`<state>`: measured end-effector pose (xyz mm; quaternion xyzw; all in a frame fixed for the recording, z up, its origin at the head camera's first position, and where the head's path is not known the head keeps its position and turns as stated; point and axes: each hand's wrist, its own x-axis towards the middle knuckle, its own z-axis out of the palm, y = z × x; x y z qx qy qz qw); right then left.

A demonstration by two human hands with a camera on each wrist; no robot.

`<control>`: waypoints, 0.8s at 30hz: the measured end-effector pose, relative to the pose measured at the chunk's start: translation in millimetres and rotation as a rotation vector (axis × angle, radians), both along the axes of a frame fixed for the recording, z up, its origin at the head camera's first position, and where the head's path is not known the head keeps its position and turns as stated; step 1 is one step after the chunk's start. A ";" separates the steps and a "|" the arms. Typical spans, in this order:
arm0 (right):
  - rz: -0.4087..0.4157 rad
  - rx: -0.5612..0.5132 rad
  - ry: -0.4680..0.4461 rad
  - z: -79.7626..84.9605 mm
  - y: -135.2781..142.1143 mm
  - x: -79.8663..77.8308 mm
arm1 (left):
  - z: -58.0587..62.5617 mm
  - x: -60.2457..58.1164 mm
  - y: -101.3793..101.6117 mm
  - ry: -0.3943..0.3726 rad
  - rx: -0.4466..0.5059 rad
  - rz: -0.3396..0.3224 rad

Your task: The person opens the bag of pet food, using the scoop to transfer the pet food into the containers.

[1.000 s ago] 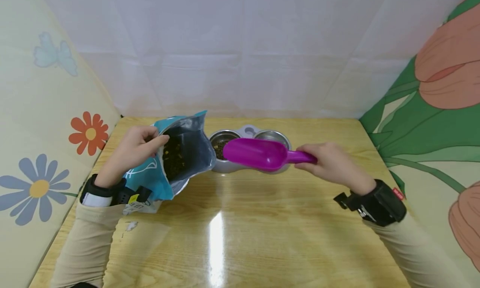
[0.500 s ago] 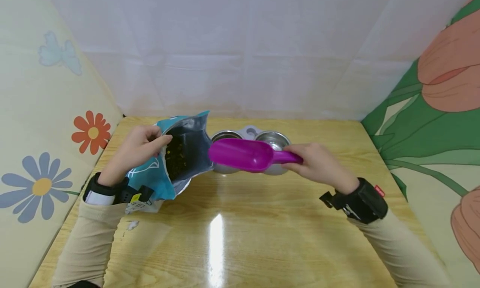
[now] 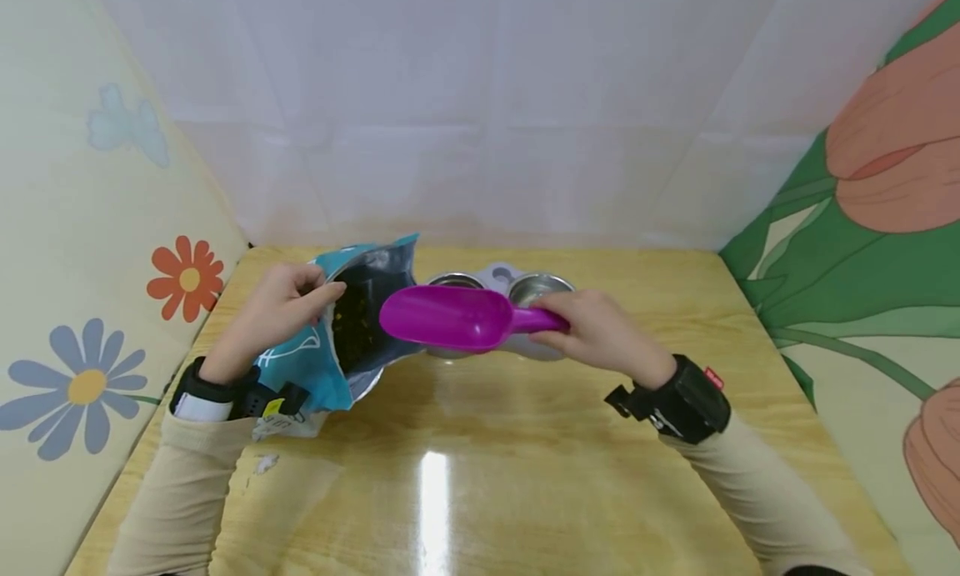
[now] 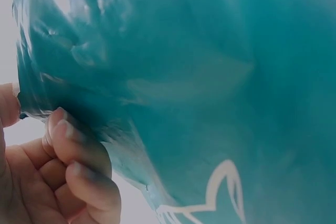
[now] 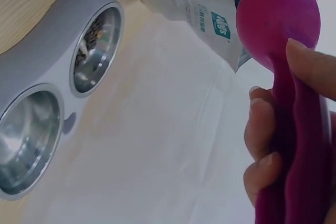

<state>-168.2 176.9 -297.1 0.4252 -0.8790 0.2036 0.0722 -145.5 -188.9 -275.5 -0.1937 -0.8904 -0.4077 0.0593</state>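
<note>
My left hand (image 3: 281, 313) pinches the rim of a blue pet food bag (image 3: 303, 359), thumb inside and fingers curled outside. The bag's silver-lined mouth tilts to the right, and dark kibble (image 3: 352, 330) shows within. In my right hand (image 3: 600, 334) is the handle of a magenta scoop (image 3: 450, 316), gripped between thumb and curled fingers. The scoop's tip overlaps the bag's mouth from above; whether they touch I cannot tell. No food shows in its hollow. Behind it, partly hidden, stands a grey double bowl stand (image 5: 79, 3).
One steel bowl (image 5: 108, 48) of the stand holds some kibble; the other steel bowl (image 5: 31, 135) shows a bare, shiny inside. A white scuff (image 3: 266, 463) marks the wooden table (image 3: 525, 476) at left. Flowered panels (image 3: 90, 384) flank both sides, with a white sheet (image 3: 480, 101) behind.
My right hand has carried the scoop left, from in front of the bowls to the bag's mouth. The left hand and the bag have stayed almost still.
</note>
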 end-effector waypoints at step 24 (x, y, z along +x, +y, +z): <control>0.008 0.321 0.140 32.4 -84.1 -2.6 | -5.3 -1.7 -1.9 0.011 -0.007 -0.008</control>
